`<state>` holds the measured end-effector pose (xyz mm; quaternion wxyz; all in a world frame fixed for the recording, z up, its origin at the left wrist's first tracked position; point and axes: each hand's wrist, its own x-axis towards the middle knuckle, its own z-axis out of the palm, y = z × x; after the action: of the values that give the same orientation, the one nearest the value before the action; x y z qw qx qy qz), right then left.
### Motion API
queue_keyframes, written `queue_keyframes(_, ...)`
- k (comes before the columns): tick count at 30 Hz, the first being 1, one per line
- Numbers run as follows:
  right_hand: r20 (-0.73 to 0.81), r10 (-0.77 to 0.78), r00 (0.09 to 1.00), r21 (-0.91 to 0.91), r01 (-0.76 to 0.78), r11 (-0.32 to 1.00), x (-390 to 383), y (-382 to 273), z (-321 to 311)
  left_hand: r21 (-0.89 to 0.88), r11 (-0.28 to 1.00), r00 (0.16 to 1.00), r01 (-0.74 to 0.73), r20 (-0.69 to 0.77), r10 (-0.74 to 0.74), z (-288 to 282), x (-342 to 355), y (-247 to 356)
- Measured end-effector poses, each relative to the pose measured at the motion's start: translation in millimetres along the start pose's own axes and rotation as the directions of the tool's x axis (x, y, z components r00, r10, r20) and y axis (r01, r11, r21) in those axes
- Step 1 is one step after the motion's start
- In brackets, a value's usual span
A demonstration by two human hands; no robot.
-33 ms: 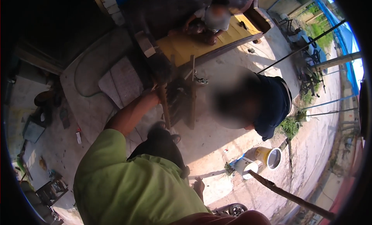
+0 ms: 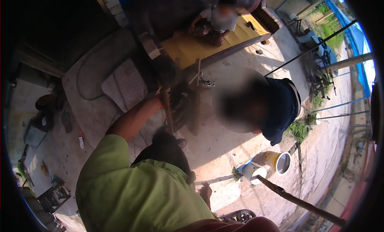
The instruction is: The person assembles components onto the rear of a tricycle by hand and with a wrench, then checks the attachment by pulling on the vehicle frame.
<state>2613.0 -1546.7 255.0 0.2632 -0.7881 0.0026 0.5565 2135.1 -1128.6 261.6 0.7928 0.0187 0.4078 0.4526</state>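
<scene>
My left hand [image 2: 159, 97] grips the near rail of a dark wooden slatted frame [image 2: 167, 112], which stands upright over the concrete beside the bench's end; its middle is shadowed and blurred. My right hand [image 2: 206, 190] hangs beside my dark trousers, fingers loosely apart, holding nothing visible. A co-worker in a dark shirt [image 2: 280, 104] bends down to the right of the frame, hands mostly hidden. A small metal object [image 2: 208, 83] lies by the frame's far rail.
Another person [image 2: 222, 26] is on a yellow-topped bench [image 2: 184, 52]. A grey slab [image 2: 124, 86] and hose [image 2: 90, 98] lie left. Buckets [image 2: 276, 162] and a leaning wooden pole [image 2: 298, 200] are at lower right. Thin poles, a bicycle and blue tarpaulin [image 2: 358, 44] line the right side.
My left hand and the wooden frame's near rail have shifted slightly to the left. The other people and my right hand look almost unchanged.
</scene>
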Motion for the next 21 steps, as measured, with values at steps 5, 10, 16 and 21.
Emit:
queue_keyframes(5, 0.070, -0.110, 0.992, -0.075, 0.115, 0.991, 13, -49, 16, 0.010, 1.000, 0.997, 0.006, -0.074, -0.005, -42, -32, -1)
queue_keyframes(10, 0.131, -0.164, 0.978, 0.085, 0.154, 0.984, 33, -108, 44, 0.019, 0.999, 0.987, 0.026, -0.160, -0.023, -91, -80, -15)
queue_keyframes(16, 0.205, -0.136, 0.969, 0.049, 0.129, 0.990, 39, -89, 51, 0.052, 0.997, 0.970, 0.050, -0.241, -0.036, -128, -120, -8)
queue_keyframes(21, 0.133, 0.030, 0.991, 0.022, -0.033, 0.999, 37, -29, 25, 0.066, 0.993, 0.961, 0.097, -0.265, -0.076, -133, -127, -18)
